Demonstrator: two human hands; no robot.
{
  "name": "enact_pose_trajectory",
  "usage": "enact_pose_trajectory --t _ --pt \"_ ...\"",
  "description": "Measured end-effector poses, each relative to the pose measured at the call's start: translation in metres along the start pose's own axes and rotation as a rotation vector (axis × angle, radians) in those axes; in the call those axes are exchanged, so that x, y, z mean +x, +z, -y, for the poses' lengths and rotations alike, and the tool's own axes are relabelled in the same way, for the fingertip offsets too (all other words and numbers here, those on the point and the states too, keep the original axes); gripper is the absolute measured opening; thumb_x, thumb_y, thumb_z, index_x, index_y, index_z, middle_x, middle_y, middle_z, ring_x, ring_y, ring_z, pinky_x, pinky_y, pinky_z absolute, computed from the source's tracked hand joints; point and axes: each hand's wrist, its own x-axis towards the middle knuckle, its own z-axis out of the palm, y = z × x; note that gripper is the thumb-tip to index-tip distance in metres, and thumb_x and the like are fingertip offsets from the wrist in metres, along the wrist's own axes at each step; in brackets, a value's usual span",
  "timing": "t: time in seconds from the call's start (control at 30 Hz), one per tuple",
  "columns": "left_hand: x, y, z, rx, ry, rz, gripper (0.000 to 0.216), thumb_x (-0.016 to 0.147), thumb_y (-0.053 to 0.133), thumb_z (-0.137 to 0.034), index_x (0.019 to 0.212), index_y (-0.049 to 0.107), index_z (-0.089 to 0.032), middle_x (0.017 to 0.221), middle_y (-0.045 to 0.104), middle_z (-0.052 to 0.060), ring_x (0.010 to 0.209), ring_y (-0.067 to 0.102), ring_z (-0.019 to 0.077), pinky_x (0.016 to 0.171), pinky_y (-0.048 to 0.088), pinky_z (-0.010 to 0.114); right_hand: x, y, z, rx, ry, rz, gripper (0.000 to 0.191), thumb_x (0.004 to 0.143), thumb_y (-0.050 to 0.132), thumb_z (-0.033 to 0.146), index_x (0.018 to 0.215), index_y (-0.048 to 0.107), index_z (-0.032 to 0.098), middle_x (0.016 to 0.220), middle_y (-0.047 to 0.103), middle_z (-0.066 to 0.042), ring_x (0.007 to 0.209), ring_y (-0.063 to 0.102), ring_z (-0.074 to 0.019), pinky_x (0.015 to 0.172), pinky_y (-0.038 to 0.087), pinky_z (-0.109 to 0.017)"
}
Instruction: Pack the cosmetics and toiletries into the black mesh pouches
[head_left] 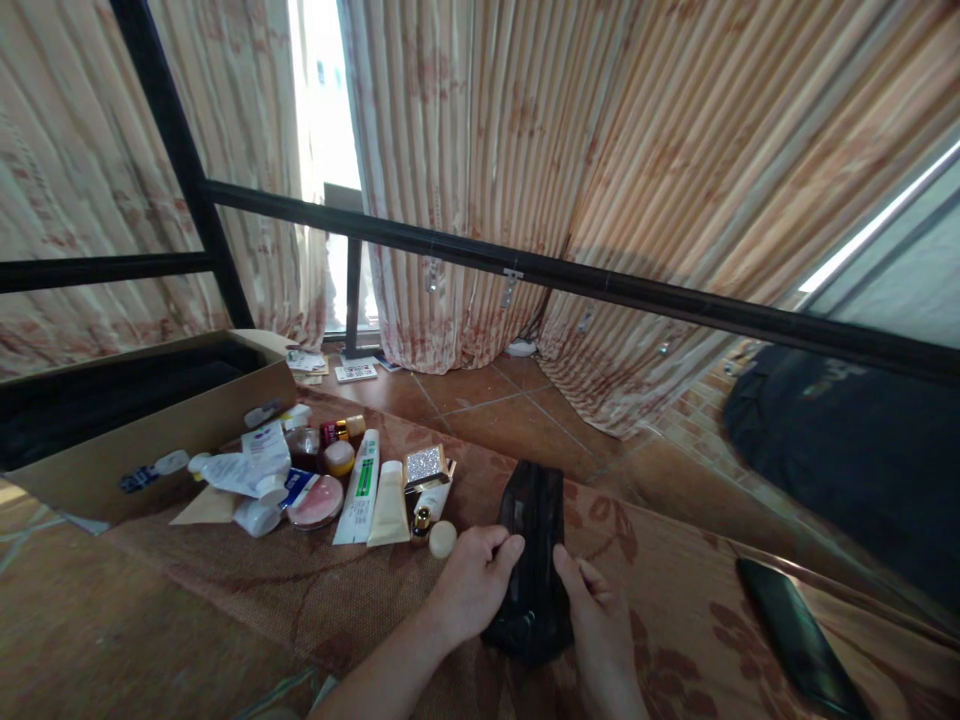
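A black zip pouch (531, 560) lies lengthwise on the brown patterned cloth (420, 620), between my two hands. My left hand (478, 575) pinches its left edge, thumb on top and fingers curled under. At the right edge, my right hand (592, 600) is closed on the pouch too, fingers bent. Close to my left hand are a small round cream lid (442, 540), a small dark bottle with a gold top (421, 524) and a beige tube (390, 505). Behind these sits a glittery square compact (426, 467). What the pouch holds is hidden.
Left of the hands are a white-and-green tube (360, 490), a pink round compact (316, 500) and several more cosmetics beside a cardboard box (150, 430) with black cloth inside. A black phone-like slab (799, 635) lies at right. A dark metal rail (450, 248) crosses ahead, before curtains.
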Motion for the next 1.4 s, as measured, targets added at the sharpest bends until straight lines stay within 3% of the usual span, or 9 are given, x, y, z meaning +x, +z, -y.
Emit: enact_pose_trajectory --t 0.47,0.67,1.03,1.4 --pt "0.0007 -0.0015 -0.0022 -0.014 -0.015 -0.012 0.043 0.087 0.044 -0.048 0.055 0.041 -0.019 0.057 0.039 -0.003 0.054 0.036 0.0107 0.05 0.026 0.024 0.0019 -0.0014 -0.0009 -0.002 -0.004 0.014 0.044 0.059 0.075 0.056 0.056 0.057 0.017 0.048 0.045 0.005 0.045 0.038 -0.0089 0.041 0.029 -0.021" --pt "0.0006 -0.0011 -0.0027 -0.022 0.002 -0.012 0.043 0.087 0.044 -0.048 0.055 0.041 -0.019 0.057 0.039 -0.003 0.053 0.036 0.0105 0.05 0.026 0.024 0.003 -0.0027 -0.0028 -0.038 -0.053 0.026 0.046 0.063 0.072 0.057 0.051 0.051 0.018 0.047 0.044 0.006 0.046 0.037 -0.0088 0.042 0.028 -0.021" --pt "0.001 -0.0021 -0.0006 -0.023 0.003 0.003 0.044 0.087 0.043 -0.05 0.057 0.041 -0.019 0.056 0.037 -0.004 0.053 0.035 0.0104 0.049 0.025 0.023 0.001 -0.0011 -0.0009 0.002 -0.054 0.018 0.042 0.064 0.072 0.056 0.065 0.063 0.015 0.053 0.052 0.004 0.049 0.042 -0.0103 0.045 0.032 -0.022" --pt "0.0017 -0.0029 -0.005 -0.002 0.009 0.009 0.044 0.088 0.043 -0.048 0.055 0.039 -0.019 0.055 0.034 -0.004 0.052 0.033 0.0098 0.048 0.024 0.024 0.0025 -0.0026 -0.0004 0.001 -0.079 0.032 0.042 0.066 0.072 0.054 0.055 0.054 0.017 0.05 0.045 0.006 0.049 0.038 -0.0088 0.046 0.031 -0.021"
